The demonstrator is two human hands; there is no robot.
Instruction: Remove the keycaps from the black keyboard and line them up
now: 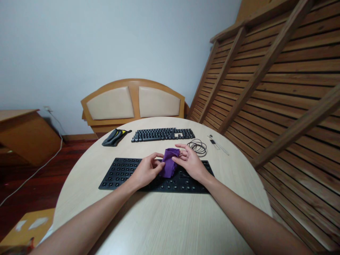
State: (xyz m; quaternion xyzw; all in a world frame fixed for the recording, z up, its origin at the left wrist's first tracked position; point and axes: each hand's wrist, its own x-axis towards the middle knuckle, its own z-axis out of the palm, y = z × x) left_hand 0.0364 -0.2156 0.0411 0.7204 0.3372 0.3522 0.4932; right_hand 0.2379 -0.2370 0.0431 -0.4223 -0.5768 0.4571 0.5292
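Between my two hands is a folded purple cloth (169, 164), held up over a black keyboard base (119, 173) stripped of its keycaps. My left hand (148, 170) pinches the cloth's left edge between thumb and fingers. On the other side, my right hand (191, 161) grips its upper right edge, with the index finger stretched out. The hands and cloth hide the middle of the keyboard base. Behind it, the removed black keycaps (156, 134) stand in rows, laid out like a keyboard. A coiled black cable (198, 148) lies just beyond my right hand.
On the round wooden table (164, 219), a black and yellow pouch-like item (116, 137) lies at the back left. Small thin tools (219, 145) rest at the right. A slatted wooden frame (278, 88) leans close along the right side, and a headboard (135, 101) stands behind.
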